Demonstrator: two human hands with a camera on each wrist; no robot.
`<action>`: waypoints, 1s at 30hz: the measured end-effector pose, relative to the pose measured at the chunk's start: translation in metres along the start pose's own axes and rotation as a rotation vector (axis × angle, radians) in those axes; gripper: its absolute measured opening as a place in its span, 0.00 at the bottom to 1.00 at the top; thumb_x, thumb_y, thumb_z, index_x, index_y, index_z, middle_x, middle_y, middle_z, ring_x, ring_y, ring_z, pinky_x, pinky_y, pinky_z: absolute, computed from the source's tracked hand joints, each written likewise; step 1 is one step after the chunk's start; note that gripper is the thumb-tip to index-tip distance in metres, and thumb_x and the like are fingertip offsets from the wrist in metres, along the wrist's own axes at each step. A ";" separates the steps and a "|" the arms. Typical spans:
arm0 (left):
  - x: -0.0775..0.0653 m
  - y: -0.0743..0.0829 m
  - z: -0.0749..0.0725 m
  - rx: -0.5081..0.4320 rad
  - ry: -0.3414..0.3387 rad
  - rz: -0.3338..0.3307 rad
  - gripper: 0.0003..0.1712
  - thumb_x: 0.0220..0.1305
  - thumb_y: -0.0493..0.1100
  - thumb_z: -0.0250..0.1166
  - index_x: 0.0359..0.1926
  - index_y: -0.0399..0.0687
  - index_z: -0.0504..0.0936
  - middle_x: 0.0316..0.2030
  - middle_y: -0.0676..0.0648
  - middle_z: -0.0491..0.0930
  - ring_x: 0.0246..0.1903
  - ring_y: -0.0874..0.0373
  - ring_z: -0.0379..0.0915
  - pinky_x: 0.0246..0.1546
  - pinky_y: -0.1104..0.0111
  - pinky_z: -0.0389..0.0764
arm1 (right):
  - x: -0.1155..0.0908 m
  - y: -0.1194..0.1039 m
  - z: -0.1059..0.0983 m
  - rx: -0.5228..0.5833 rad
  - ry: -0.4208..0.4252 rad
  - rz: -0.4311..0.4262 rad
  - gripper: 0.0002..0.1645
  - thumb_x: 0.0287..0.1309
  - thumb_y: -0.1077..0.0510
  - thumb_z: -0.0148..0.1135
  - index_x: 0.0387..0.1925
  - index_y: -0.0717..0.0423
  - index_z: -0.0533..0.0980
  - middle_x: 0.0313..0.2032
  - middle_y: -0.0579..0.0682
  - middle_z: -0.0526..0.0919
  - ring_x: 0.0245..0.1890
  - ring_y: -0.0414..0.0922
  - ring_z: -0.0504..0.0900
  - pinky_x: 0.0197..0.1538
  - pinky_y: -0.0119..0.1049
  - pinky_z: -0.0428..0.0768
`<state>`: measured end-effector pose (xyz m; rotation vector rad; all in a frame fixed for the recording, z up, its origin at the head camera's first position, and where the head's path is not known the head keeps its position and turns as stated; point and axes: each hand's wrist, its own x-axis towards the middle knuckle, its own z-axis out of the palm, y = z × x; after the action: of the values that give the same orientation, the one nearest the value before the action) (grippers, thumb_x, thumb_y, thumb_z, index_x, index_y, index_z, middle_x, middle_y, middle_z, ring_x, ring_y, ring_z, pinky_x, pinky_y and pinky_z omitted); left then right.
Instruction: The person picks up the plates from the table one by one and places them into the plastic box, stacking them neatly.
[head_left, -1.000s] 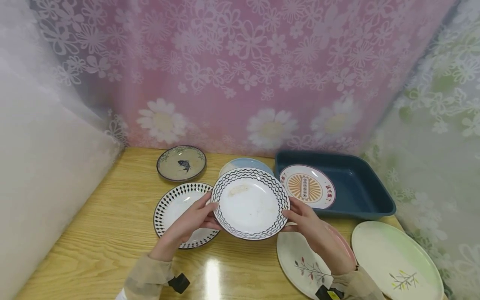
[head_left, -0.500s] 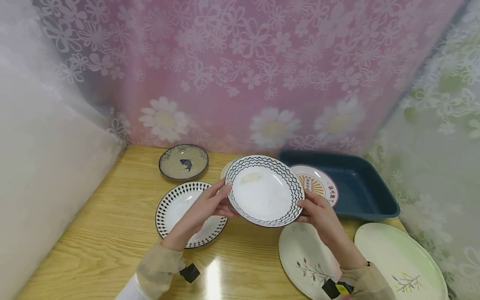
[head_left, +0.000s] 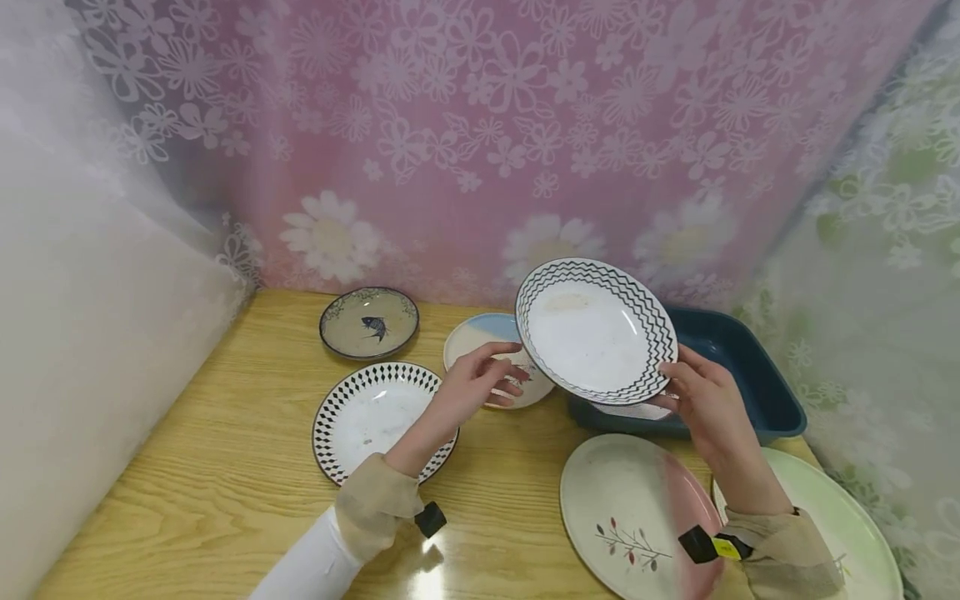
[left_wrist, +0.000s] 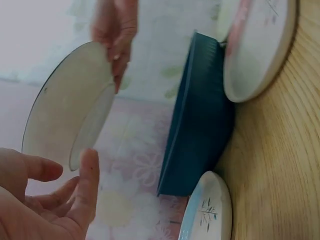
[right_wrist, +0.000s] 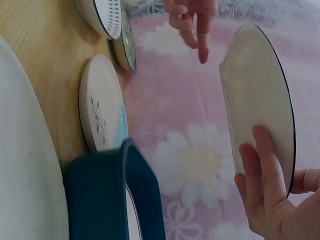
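Observation:
A white plate (head_left: 592, 337) with black zigzag lines round its rim is held up, tilted, over the left part of the dark blue basin (head_left: 780, 412). My right hand (head_left: 705, 396) grips it at the right edge, thumb on the rim and fingers spread under the base, as the right wrist view shows. My left hand (head_left: 476, 383) is apart from the plate, with loosely bent fingers and nothing in them. In the right wrist view a gap shows between the left hand (right_wrist: 192, 20) and the plate (right_wrist: 260, 95). Below the left hand lies a small blue and cream plate (head_left: 457, 342).
A diamond-rimmed plate (head_left: 367, 417) and a fish-patterned dish (head_left: 371, 325) lie at the left. Front right, a cream and pink plate (head_left: 622, 500) sits beside a green oval plate (head_left: 840, 517). Another plate (right_wrist: 132, 215) is inside the basin. A pink flowered curtain (head_left: 450, 167) hangs behind.
The zigzag plate has moved right and up, from in front of the small blue and cream plate to over the basin. My left hand has let go of its rim; my right hand keeps hold.

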<state>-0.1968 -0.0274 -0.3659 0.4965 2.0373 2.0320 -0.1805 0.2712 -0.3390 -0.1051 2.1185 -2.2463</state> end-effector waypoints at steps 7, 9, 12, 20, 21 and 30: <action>0.036 -0.031 0.031 0.325 0.076 0.049 0.23 0.66 0.44 0.55 0.61 0.50 0.68 0.52 0.45 0.76 0.46 0.54 0.77 0.39 0.68 0.80 | 0.010 -0.001 -0.030 0.096 0.127 -0.008 0.41 0.64 0.58 0.52 0.69 0.65 0.43 0.54 0.51 0.66 0.35 0.37 0.82 0.35 0.32 0.82; 0.044 -0.036 0.042 0.414 0.095 0.026 0.26 0.65 0.47 0.55 0.63 0.51 0.66 0.55 0.46 0.73 0.47 0.57 0.76 0.45 0.66 0.77 | 0.013 0.003 -0.039 0.113 0.167 0.008 0.40 0.64 0.58 0.51 0.70 0.64 0.43 0.59 0.56 0.61 0.35 0.37 0.83 0.35 0.32 0.82; 0.054 -0.046 0.055 0.521 0.102 0.000 0.32 0.64 0.51 0.57 0.66 0.49 0.61 0.58 0.45 0.70 0.49 0.58 0.75 0.51 0.61 0.73 | 0.015 0.011 -0.051 0.120 0.215 0.037 0.40 0.65 0.59 0.50 0.70 0.62 0.43 0.64 0.58 0.54 0.35 0.36 0.83 0.35 0.32 0.82; 0.067 -0.068 0.083 0.683 0.084 -0.019 0.45 0.60 0.57 0.60 0.70 0.44 0.51 0.61 0.41 0.65 0.50 0.55 0.73 0.48 0.61 0.75 | 0.023 0.035 -0.078 0.113 0.262 0.159 0.39 0.65 0.61 0.48 0.70 0.61 0.40 0.46 0.43 0.68 0.30 0.39 0.83 0.34 0.34 0.83; 0.068 -0.070 0.085 0.699 0.088 -0.019 0.46 0.59 0.57 0.61 0.70 0.44 0.51 0.61 0.41 0.65 0.52 0.54 0.72 0.49 0.62 0.75 | 0.024 0.038 -0.080 0.108 0.264 0.175 0.40 0.65 0.61 0.48 0.70 0.62 0.40 0.45 0.43 0.68 0.30 0.39 0.83 0.34 0.34 0.83; 0.071 -0.081 0.092 0.771 0.089 -0.027 0.44 0.60 0.55 0.61 0.69 0.41 0.54 0.62 0.41 0.64 0.60 0.50 0.64 0.58 0.57 0.69 | 0.026 0.058 -0.088 0.030 0.225 0.242 0.39 0.66 0.62 0.44 0.70 0.63 0.37 0.46 0.45 0.67 0.31 0.40 0.83 0.37 0.36 0.82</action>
<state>-0.2326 0.0864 -0.4424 0.4936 2.8229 1.1963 -0.2145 0.3528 -0.4017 0.4011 2.0637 -2.2341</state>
